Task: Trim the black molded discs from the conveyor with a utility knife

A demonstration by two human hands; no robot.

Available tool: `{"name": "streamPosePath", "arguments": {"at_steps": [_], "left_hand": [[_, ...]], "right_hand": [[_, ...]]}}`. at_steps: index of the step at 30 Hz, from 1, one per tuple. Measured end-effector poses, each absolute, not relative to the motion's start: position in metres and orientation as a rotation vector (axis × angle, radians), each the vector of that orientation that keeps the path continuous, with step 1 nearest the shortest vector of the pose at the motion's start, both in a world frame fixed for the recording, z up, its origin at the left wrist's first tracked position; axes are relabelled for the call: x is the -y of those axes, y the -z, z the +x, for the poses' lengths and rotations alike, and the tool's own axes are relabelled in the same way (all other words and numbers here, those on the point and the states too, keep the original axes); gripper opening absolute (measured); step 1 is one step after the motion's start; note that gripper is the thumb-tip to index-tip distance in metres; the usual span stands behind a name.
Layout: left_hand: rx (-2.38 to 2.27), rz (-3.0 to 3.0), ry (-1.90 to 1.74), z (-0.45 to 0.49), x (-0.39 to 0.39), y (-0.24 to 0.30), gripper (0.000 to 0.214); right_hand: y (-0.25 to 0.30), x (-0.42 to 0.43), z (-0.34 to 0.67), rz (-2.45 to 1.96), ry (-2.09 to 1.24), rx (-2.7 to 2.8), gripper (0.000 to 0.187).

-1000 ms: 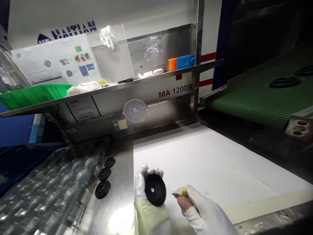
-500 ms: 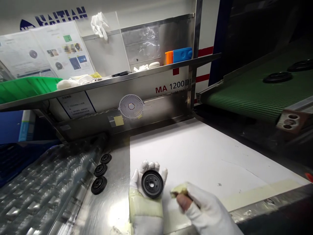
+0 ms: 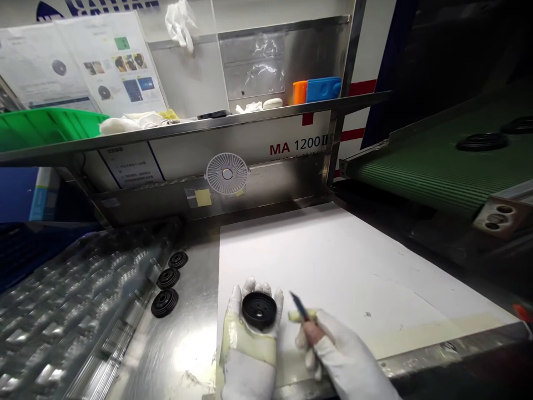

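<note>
Blade is being gripped in the gloved right hand; a black disc is being cradled in the cupped left hand.

Black disc in the left hand, blade in the right

The gloved left palm cups the disc above a white sheet; the right hand grips the blade — its tip clear of the disc. At left, three ringed discs line up beside a transparent tray. Far right — two dark rings on a green conveyor.
</note>
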State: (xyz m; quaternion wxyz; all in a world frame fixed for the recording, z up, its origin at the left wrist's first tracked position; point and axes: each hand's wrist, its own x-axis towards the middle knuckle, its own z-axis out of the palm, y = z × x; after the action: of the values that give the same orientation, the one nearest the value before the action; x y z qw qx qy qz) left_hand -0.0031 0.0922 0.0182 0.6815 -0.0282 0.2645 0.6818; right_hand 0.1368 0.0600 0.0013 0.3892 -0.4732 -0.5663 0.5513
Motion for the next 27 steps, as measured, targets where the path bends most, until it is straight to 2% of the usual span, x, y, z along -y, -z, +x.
{"name": "streamPosePath", "arguments": {"at_steps": [2,4,7,9,12,16,21,25,27], "left_hand": [[-0.626,-0.091,-1.572,-0.001,-0.091,-0.022,0.003],[-0.653,-0.071,-1.622,0.003,-0.085,-0.027,0.01],[-0.673,-0.001,-1.6,0.012,-0.069,-0.037,0.032],[-0.685,0.083,-1.509,0.017,-0.057,-0.04,0.035],[-0.809,0.217,-1.406,0.019,-0.047,-0.038,0.031],[-0.783,0.044,-1.384,0.013,-0.043,-0.027,0.02],[-0.423,-0.095,-1.359,0.008,-0.04,-0.025,0.026],[-0.609,-0.104,-1.416,0.012,-0.04,-0.028,0.009],[-0.721,-0.049,-1.448,0.016,-0.04,-0.026,0.009]], "right_hand": [[0.001,-0.052,0.123,-1.133,-1.546,1.421,0.052],[0.001,-0.048,0.114,-1.112,-1.576,1.399,0.054],[-0.008,-0.053,0.111,-1.113,-1.469,1.377,0.049],[-0.02,-0.06,0.115,-1.084,-1.356,1.391,0.042],[-0.043,-0.068,0.124,-1.007,-1.178,1.502,0.031],[-0.064,-0.069,0.131,-0.895,-1.044,1.703,0.019],[-0.054,-0.06,0.138,-0.807,-0.813,1.678,0.033],[-0.048,-0.057,0.145,-0.785,-0.671,1.836,0.035],[-0.049,-0.056,0.147,-0.835,-0.704,1.865,0.031]]}}
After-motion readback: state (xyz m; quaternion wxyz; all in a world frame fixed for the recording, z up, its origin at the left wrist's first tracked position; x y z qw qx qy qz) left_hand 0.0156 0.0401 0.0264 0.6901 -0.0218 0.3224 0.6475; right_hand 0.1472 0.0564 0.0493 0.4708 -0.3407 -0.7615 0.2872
